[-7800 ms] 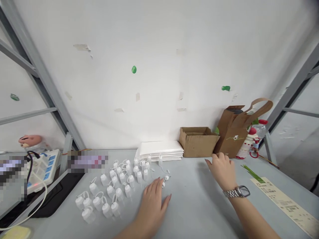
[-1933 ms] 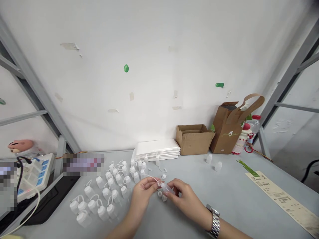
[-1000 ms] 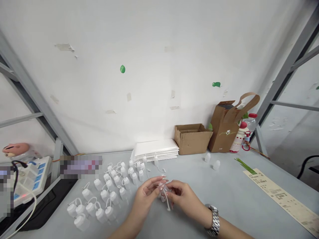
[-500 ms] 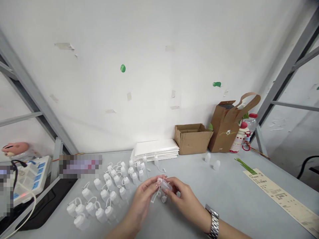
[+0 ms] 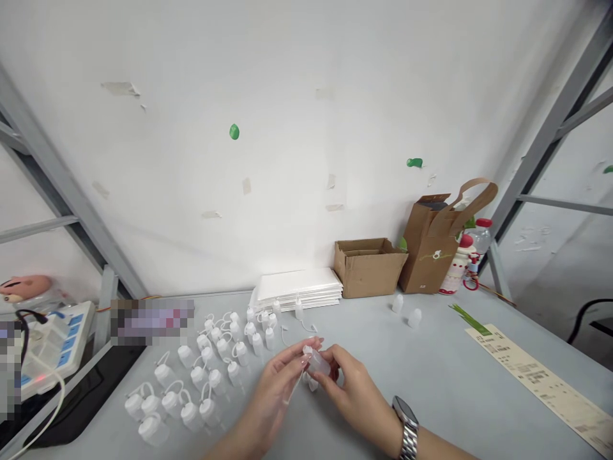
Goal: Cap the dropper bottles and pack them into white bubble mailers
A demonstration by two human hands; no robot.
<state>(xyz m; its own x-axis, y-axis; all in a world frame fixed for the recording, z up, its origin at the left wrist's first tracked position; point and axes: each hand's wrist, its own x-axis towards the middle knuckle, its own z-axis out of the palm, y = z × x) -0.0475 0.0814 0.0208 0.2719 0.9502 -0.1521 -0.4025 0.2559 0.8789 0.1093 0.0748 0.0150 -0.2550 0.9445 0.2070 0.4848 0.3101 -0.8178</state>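
Both sides of the grip are closed: the right hand [image 5: 357, 386] clamps the body of a translucent plastic bottle [image 5: 319, 363], while the left hand [image 5: 276, 386] pinches the white cap [image 5: 308, 350] at its neck. There's the bottle, tilted between the fingertips, above the tabletop [image 5: 397, 377], with a thin strap [image 5: 294, 388] trailing below the left fingers! Danger spots? Squeeze that soft-looking body too hard and it could buckle or slip; seat the cap crooked and the threads might cross. Loose white caps [image 5: 311, 383] lie right under the grip, easily knocked. Left of it, crowded capped bottles [image 5: 216, 383] could topple if an elbow swings wide.
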